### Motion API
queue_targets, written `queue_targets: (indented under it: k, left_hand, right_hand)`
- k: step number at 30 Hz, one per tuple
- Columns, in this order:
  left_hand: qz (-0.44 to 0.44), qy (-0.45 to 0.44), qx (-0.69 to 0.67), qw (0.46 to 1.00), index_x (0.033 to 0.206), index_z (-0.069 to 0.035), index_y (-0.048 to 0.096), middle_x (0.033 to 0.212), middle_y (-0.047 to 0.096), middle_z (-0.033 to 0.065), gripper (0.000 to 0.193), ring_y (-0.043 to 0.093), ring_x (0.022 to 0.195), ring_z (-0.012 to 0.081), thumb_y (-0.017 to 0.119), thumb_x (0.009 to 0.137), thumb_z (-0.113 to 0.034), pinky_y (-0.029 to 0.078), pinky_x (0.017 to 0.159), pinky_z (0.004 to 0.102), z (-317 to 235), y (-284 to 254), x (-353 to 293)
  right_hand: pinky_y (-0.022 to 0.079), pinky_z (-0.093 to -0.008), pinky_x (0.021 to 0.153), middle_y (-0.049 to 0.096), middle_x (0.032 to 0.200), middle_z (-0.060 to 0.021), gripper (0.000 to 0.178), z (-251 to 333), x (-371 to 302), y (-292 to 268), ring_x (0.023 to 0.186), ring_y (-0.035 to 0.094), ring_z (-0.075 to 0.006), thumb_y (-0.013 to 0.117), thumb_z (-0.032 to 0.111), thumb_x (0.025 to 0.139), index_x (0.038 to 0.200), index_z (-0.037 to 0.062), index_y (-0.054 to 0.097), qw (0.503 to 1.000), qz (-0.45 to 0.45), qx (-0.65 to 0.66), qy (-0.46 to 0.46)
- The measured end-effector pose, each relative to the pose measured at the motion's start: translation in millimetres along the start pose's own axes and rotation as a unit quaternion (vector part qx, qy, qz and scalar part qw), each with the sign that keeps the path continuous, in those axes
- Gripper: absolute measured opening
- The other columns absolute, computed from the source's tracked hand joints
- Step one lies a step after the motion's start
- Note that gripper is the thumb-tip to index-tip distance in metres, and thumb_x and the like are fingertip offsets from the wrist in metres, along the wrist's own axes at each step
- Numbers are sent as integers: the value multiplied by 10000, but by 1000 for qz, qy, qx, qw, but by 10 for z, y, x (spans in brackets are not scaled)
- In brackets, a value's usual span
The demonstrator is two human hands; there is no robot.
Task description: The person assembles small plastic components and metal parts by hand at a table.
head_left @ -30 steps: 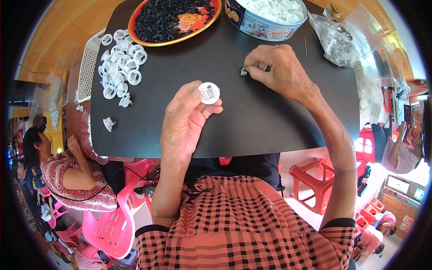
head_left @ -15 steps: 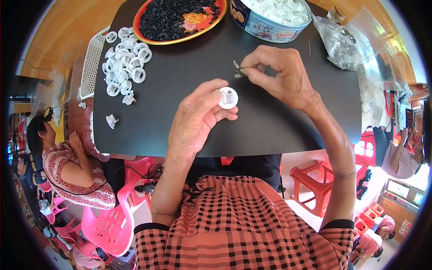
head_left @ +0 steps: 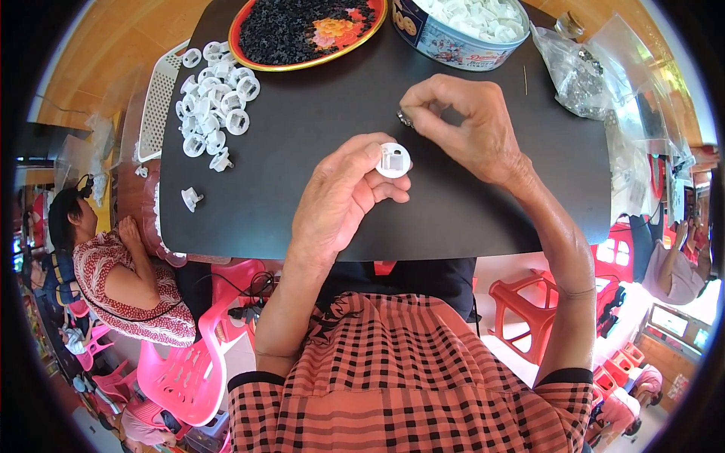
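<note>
Between its thumb and fingers, my left hand (head_left: 340,189) holds a round white plastic part (head_left: 393,160) with a square recess in its face. Farther off and to the right, my right hand (head_left: 468,124) pinches a small shiny metal piece (head_left: 405,118), mostly covered by the fingertips. The metal piece and the white part are apart. Over the dark table at the left lies a heap of similar round white parts (head_left: 215,102). One single white part (head_left: 192,198) lies nearer to me, away from the heap.
A red floral tray (head_left: 332,62) of small black pieces and a blue tin (head_left: 461,54) of white pieces stand at the back. Right of them lie a thin stick (head_left: 526,79) and a clear bag (head_left: 578,79) of metal bits. A white basket (head_left: 156,113) borders the left edge, near a seated person (head_left: 128,279).
My left hand has shifted slightly right with the white part. The metal piece in my right hand has turned and is now more hidden behind the fingertips.
</note>
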State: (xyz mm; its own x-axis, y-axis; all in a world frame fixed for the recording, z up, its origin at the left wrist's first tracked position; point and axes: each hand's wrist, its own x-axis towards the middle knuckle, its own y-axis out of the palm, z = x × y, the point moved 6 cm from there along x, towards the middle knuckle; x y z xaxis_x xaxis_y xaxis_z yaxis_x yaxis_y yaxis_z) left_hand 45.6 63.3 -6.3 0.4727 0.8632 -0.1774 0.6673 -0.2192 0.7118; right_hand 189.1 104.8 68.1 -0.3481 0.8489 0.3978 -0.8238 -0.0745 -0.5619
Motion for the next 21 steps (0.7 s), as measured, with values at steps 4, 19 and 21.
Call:
queue_targets:
  k: [4, 19, 21]
  left_hand:
    - [-1, 2, -7, 1000, 1116, 72, 532, 965, 628, 154, 301, 644, 819, 218, 497, 962, -184, 543, 727, 348, -42, -1, -64]
    - [-5, 6, -23, 1000, 1112, 73, 534, 973, 633, 185, 287, 642, 827, 231, 499, 958, -166, 540, 736, 368, -61, -37, -107]
    - [-6, 9, -27, 1000, 1114, 72, 534, 974, 633, 185, 283, 641, 826, 231, 497, 959, -162, 539, 738, 369, -57, -45, -115]
  right_hand:
    - [505, -267, 592, 630, 688, -68, 57, -102, 25, -114, 609, 613, -125, 635, 47, 797, 831, 1, 632, 999, -26, -13, 26]
    - [483, -376, 581, 603, 677, -117, 122, -99, -2, 40, 608, 592, -299, 622, 38, 737, 852, 6, 601, 988, 62, -130, -50]
    - [481, -357, 574, 602, 667, -114, 121, -115, 11, -16, 590, 596, -267, 624, 45, 749, 863, 5, 611, 992, 56, -110, -22]
